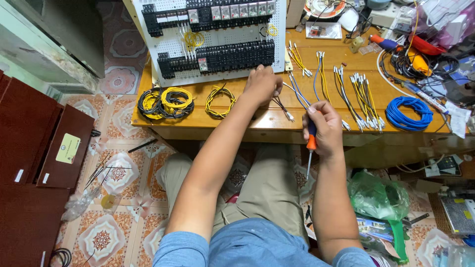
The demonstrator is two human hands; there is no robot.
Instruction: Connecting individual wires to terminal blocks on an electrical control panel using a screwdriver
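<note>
My left hand (pixel 262 84) rests on the wooden table (pixel 247 118) just below the white perforated panel (pixel 217 34), its fingers closed on thin blue and white wires (pixel 297 94) that run to the right. My right hand (pixel 324 129) hovers at the table's front edge and grips a screwdriver (pixel 310 148) with a blue and orange handle, shaft pointing down toward my lap. Rows of black terminal blocks (pixel 217 58) and relays are mounted on the panel.
Coils of yellow and black wire (pixel 166 102) and a small yellow coil (pixel 220 101) lie left of my hands. Bundles of cut wires with ferrules (pixel 363 96) and a blue wire coil (pixel 408 112) lie to the right. Tools and clutter fill the far right corner. A green plastic bag (pixel 378 198) sits on the tiled floor.
</note>
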